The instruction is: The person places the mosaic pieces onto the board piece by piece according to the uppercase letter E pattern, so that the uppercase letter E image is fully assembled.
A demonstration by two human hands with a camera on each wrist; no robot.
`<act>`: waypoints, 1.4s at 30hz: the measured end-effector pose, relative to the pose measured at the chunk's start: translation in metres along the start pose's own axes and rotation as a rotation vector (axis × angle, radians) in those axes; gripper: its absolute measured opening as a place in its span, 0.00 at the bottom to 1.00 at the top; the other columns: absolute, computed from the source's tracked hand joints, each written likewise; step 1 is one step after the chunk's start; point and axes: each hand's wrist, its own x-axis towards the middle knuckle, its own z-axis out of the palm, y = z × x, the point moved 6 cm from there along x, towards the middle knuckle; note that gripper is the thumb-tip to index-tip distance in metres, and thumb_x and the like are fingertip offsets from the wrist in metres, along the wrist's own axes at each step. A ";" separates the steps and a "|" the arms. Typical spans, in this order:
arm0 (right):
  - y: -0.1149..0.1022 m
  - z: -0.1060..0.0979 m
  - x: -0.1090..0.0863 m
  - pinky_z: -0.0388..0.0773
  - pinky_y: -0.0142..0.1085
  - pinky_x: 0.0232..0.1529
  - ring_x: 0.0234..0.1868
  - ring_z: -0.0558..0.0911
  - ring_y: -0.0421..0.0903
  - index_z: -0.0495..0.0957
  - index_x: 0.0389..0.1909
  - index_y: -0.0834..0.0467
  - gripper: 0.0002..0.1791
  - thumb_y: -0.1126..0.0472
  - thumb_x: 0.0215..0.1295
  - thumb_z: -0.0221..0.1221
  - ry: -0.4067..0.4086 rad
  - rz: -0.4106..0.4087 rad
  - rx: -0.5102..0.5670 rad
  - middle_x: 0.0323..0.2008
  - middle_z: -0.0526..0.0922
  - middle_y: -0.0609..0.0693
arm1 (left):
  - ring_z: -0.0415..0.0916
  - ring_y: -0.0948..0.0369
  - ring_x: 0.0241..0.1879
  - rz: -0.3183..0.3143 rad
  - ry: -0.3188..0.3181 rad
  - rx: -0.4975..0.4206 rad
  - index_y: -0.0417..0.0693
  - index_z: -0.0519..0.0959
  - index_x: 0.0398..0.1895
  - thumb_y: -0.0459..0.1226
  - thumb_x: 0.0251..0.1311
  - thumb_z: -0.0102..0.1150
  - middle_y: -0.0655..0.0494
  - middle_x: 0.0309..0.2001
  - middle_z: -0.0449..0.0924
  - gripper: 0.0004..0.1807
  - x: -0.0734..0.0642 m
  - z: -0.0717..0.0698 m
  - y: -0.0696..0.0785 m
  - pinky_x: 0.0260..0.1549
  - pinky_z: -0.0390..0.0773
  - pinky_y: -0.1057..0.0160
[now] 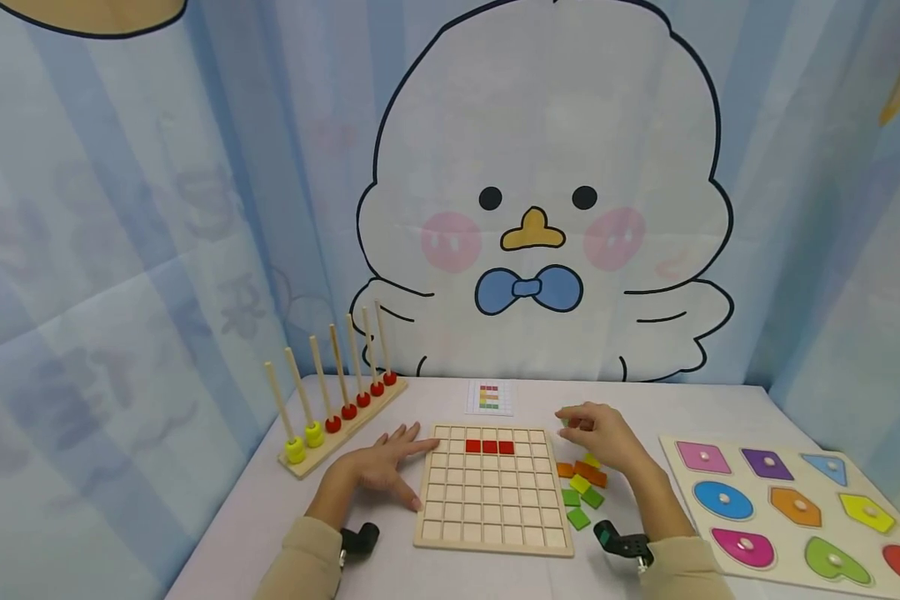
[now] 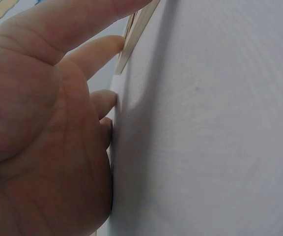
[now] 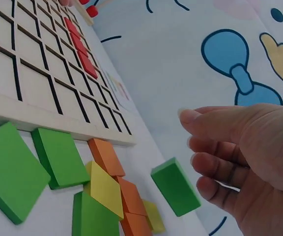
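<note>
A wooden grid board (image 1: 501, 548) lies on the table with a row of three red tiles (image 1: 490, 447) near its far side. Spread along the board's left edge, my left hand (image 1: 375, 467) touches the frame with index finger and thumb. My right hand (image 1: 598, 433) is raised past the board's right edge, thumb and fingers loosely bent, nothing showing between them. A green tile (image 3: 176, 187) sits below its fingertips in the right wrist view, apart from them. Orange tiles (image 1: 591, 474), yellow tiles (image 1: 580, 483) and more green tiles (image 1: 578, 519) lie beside the board.
A small card (image 1: 489, 397) with a coloured pattern lies behind the board. To the left stands a wooden peg rack (image 1: 342, 433) with red and yellow beads. A knobbed shape puzzle (image 1: 780, 517) covers the right side. A curtain (image 1: 540, 350) hangs behind the table.
</note>
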 end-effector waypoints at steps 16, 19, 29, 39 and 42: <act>0.031 -0.016 -0.011 0.74 0.37 0.35 0.39 0.74 0.48 0.88 0.48 0.56 0.11 0.59 0.67 0.69 -0.129 0.105 -0.062 0.38 0.81 0.49 | 0.26 0.44 0.85 0.006 0.004 -0.007 0.69 0.62 0.81 0.50 0.44 0.84 0.47 0.86 0.36 0.58 0.001 -0.001 -0.001 0.81 0.28 0.39; 0.035 -0.017 -0.013 0.73 0.37 0.36 0.39 0.74 0.49 0.88 0.47 0.56 0.11 0.60 0.65 0.70 -0.152 0.126 -0.047 0.38 0.81 0.50 | 0.26 0.45 0.85 0.006 0.006 -0.006 0.69 0.62 0.81 0.50 0.44 0.83 0.47 0.86 0.35 0.58 0.002 -0.001 -0.001 0.81 0.28 0.40; 0.046 -0.016 -0.016 0.74 0.37 0.36 0.38 0.74 0.49 0.89 0.47 0.57 0.12 0.63 0.62 0.71 -0.177 0.113 -0.048 0.36 0.82 0.49 | 0.25 0.45 0.85 0.003 0.006 -0.005 0.71 0.61 0.81 0.51 0.43 0.84 0.48 0.86 0.35 0.59 0.003 -0.001 -0.003 0.81 0.28 0.40; 0.050 -0.012 -0.016 0.75 0.38 0.37 0.38 0.75 0.48 0.90 0.45 0.56 0.11 0.66 0.60 0.71 -0.177 0.097 -0.064 0.36 0.83 0.49 | 0.25 0.45 0.85 0.008 -0.004 -0.009 0.69 0.61 0.81 0.50 0.44 0.83 0.47 0.86 0.34 0.58 0.002 0.000 -0.002 0.81 0.28 0.40; 0.050 -0.012 -0.016 0.75 0.38 0.37 0.38 0.75 0.48 0.90 0.44 0.56 0.11 0.67 0.60 0.71 -0.176 0.104 -0.057 0.36 0.83 0.49 | 0.25 0.45 0.85 0.006 -0.002 -0.009 0.69 0.61 0.81 0.50 0.44 0.84 0.47 0.86 0.34 0.59 0.001 0.000 -0.002 0.81 0.28 0.40</act>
